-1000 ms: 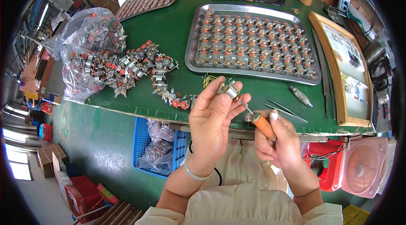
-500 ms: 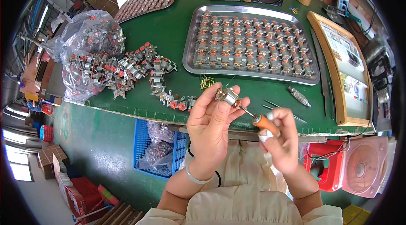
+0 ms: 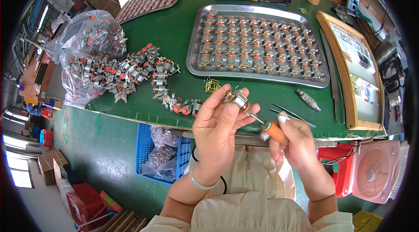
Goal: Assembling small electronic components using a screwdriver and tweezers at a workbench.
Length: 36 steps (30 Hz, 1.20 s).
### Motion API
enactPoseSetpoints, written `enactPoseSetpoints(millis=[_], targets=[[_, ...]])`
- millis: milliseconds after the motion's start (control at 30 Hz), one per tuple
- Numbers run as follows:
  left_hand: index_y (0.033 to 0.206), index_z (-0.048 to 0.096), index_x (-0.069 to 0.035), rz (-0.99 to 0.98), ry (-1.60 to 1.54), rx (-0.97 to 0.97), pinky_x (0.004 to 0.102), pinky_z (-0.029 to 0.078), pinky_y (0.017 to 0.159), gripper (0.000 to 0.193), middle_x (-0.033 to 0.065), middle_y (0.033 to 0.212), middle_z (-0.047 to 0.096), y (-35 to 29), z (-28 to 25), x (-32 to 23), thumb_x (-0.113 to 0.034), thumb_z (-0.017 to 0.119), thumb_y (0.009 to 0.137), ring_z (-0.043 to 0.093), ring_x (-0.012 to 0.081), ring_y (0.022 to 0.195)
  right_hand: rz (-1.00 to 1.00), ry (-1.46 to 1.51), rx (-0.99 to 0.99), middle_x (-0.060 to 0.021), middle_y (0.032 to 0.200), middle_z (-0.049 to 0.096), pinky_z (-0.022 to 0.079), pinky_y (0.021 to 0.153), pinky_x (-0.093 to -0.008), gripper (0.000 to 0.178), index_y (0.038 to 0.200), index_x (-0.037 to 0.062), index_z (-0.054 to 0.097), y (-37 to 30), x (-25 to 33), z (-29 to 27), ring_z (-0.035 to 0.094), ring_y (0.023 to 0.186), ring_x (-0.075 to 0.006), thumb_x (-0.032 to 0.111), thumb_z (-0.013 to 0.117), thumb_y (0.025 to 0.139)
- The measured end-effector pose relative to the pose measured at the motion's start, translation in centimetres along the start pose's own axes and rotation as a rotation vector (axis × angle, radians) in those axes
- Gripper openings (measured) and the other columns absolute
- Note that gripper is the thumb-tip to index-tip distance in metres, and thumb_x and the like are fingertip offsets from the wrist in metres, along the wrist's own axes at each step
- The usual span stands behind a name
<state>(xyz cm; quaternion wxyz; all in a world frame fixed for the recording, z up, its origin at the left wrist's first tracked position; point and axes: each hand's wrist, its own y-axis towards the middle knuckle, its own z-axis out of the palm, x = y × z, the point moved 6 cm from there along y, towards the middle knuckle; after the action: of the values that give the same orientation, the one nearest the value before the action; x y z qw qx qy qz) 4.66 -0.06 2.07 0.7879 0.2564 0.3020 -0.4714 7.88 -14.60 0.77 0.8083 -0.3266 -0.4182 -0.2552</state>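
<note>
Extending near the bench's (image 3: 170, 31) front edge, one component heap (image 3: 133, 69) is found at left. Near one tray (image 3: 257, 76), one metal component (image 3: 238, 100) is pinched by the left hand (image 3: 218, 129); one screwdriver (image 3: 276, 132) is gripped by the right hand (image 3: 299, 142). Open room is provided near one wooden frame (image 3: 339, 66).

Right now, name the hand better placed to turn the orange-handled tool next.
Probably the right hand: it holds the orange-handled tool, shaft pointing toward the metal part. The left hand is busy holding that part.
</note>
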Motion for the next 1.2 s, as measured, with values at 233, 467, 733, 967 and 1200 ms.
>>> enactPoseSetpoints(millis=[233,467,733,967,1200], targets=[[0.115,0.046,0.001,-0.036,0.396,0.307,0.0335,0.054,0.071,0.031,0.0167,0.104,0.056,1.2,0.5,0.6,0.000,0.050,0.084,0.062,0.0237,0.082,-0.610,-0.253,-0.151,-0.0021,0.079,0.052,0.045,0.052,-0.0192,0.028,0.096,0.0012,0.052,-1.0,8.4,-1.5,0.051,0.062,-0.0075,0.005,0.067,0.072],[0.103,0.057,0.002,0.009,0.773,0.371,0.0232,0.051,0.069,0.026,0.0101,0.095,0.062,1.8,0.4,1.8,-0.001,0.060,0.077,0.061,0.0113,0.078,-0.895,-0.830,-0.078,-0.0154,0.098,0.053,0.047,0.071,-0.0262,0.048,0.123,-0.0007,0.036,0.8,10.4,2.0,0.054,0.084,-0.0161,0.006,0.058,0.081],[0.105,0.053,0.007,-0.057,0.778,0.412,0.0264,0.051,0.075,0.028,0.0143,0.097,0.061,1.8,0.2,1.9,0.005,0.057,0.077,0.062,0.0186,0.084,-0.818,-0.723,-0.047,-0.0158,0.102,0.053,0.047,0.076,-0.0281,0.043,0.121,-0.0020,0.038,2.7,9.5,1.7,0.054,0.087,-0.0171,0.003,0.055,0.082],[0.105,0.053,0.007,-0.109,0.728,0.390,0.0264,0.050,0.076,0.027,0.0141,0.095,0.061,1.9,-0.2,2.2,0.006,0.056,0.078,0.061,0.0184,0.084,-0.763,-0.619,0.005,-0.0187,0.106,0.054,0.046,0.079,-0.0317,0.040,0.121,-0.0015,0.038,3.4,9.4,1.0,0.056,0.088,-0.0184,0.005,0.052,0.084],[0.105,0.054,0.006,-0.179,0.750,0.419,0.0253,0.050,0.075,0.026,0.0121,0.094,0.061,2.1,-0.5,2.3,0.005,0.056,0.079,0.061,0.0155,0.082,-0.668,-0.544,0.342,-0.0226,0.108,0.053,0.045,0.081,-0.0359,0.038,0.120,-0.0015,0.038,4.2,9.7,0.9,0.057,0.091,-0.0237,0.001,0.046,0.083]])
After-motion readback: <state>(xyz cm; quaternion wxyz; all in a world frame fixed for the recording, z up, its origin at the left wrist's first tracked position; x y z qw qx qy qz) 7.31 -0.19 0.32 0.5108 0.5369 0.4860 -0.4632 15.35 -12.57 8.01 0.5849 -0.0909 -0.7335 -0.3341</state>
